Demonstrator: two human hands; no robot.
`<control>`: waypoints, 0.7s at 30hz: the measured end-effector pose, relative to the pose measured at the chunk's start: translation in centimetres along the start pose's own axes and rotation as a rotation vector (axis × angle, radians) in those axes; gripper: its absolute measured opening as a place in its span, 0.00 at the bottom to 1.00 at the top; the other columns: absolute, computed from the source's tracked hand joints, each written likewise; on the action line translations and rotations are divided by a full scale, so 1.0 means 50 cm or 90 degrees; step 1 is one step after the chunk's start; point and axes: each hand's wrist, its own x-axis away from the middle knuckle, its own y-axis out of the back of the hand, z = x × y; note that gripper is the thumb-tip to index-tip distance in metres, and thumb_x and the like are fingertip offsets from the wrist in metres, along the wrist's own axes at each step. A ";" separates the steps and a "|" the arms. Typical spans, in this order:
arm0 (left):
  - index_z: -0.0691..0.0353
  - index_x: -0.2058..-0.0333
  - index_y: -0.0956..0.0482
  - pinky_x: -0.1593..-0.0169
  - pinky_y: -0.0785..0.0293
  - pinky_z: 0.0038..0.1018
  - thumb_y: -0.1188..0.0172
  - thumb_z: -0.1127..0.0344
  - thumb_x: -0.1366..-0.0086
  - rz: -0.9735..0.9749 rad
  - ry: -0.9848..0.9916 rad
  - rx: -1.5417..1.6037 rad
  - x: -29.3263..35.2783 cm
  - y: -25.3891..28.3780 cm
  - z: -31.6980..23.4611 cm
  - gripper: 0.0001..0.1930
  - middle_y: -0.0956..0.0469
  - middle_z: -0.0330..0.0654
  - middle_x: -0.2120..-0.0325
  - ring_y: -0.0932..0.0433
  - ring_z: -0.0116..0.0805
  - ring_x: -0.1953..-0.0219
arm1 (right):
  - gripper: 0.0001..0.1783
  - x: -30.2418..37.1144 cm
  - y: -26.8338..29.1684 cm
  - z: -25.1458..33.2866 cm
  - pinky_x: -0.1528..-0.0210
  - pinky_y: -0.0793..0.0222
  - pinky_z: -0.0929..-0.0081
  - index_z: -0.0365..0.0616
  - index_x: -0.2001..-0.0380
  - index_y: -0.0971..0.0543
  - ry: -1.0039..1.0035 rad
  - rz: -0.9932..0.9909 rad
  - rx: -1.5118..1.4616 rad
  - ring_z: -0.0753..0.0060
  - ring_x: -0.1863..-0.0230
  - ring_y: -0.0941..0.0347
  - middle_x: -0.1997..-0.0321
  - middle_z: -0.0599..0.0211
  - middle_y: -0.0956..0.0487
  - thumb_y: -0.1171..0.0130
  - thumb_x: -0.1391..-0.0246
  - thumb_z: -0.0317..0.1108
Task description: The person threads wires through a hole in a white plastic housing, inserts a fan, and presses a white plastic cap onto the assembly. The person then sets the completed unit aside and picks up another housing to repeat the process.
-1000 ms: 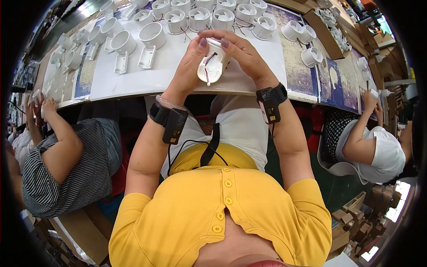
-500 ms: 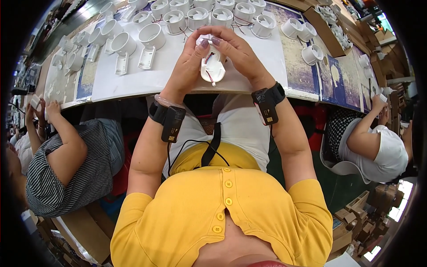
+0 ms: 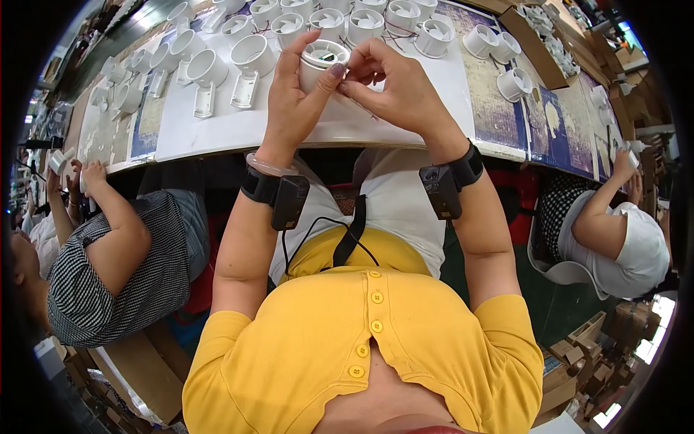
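Just above the table's near edge, my left hand [image 3: 293,98] is wrapped round the side of a white round plastic housing [image 3: 315,70]. Its round top faces up, and something small and dark green shows inside the rim. My left thumb presses along its near right side. Beside the housing's right edge, my right hand [image 3: 405,90] is closed, thumb and fingertips pinched together. What that pinch holds is too small to make out. The lower part of the housing is hidden behind my hands.
Several white cups with fan blades [image 3: 363,25] stand along the far table, thin wires among them. White cups with flat handles [image 3: 207,69] lie to the left. A cardboard box [image 3: 538,50] of white parts sits far right. People work on both sides, a checked sleeve [image 3: 108,253] at left.
The housing has turned: its flat wired part faced me before, and now its round top shows. My hands, earlier joined over it, have come apart, the right one shifting right into a pinch.
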 end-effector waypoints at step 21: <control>0.56 0.42 0.36 0.56 0.33 0.15 0.47 0.57 0.31 0.060 0.170 0.234 0.009 0.014 0.026 0.22 0.26 0.34 0.62 0.31 0.18 0.61 | 0.06 -0.009 0.007 0.017 0.69 0.32 0.84 0.40 0.70 0.20 -0.019 0.075 0.026 0.83 0.75 0.27 0.78 0.69 0.22 0.45 0.51 0.29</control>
